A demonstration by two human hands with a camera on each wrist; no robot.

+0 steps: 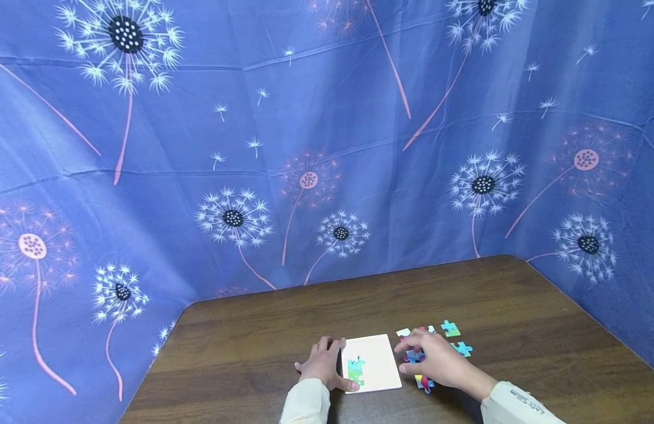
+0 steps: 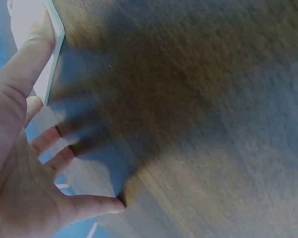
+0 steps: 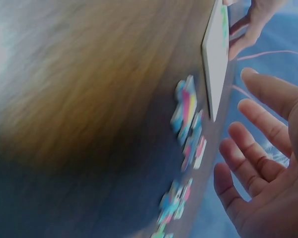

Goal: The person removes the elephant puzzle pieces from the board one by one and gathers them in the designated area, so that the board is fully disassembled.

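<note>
A white puzzle board point(image 1: 380, 362) lies on the wooden table, with blue-green jigsaw pieces point(image 1: 356, 371) set along its left side. My left hand point(image 1: 323, 366) rests at the board's left edge, its thumb on the near left corner and its fingers spread; the left wrist view shows that thumb point(image 2: 32, 52) lying over the edge. To the right of the board, my right hand point(image 1: 433, 356) hovers above loose jigsaw pieces point(image 1: 425, 384), fingers loosely bent. In the right wrist view nothing is held by the right hand point(image 3: 268, 144), and several colourful pieces point(image 3: 186, 106) lie beside the board.
More loose pieces lie past the right hand, among them a blue-green one point(image 1: 451, 328) and another blue one point(image 1: 462, 349). The brown wooden table point(image 1: 242, 353) ends at a blue curtain point(image 1: 284, 118) with dandelion prints behind and at both sides.
</note>
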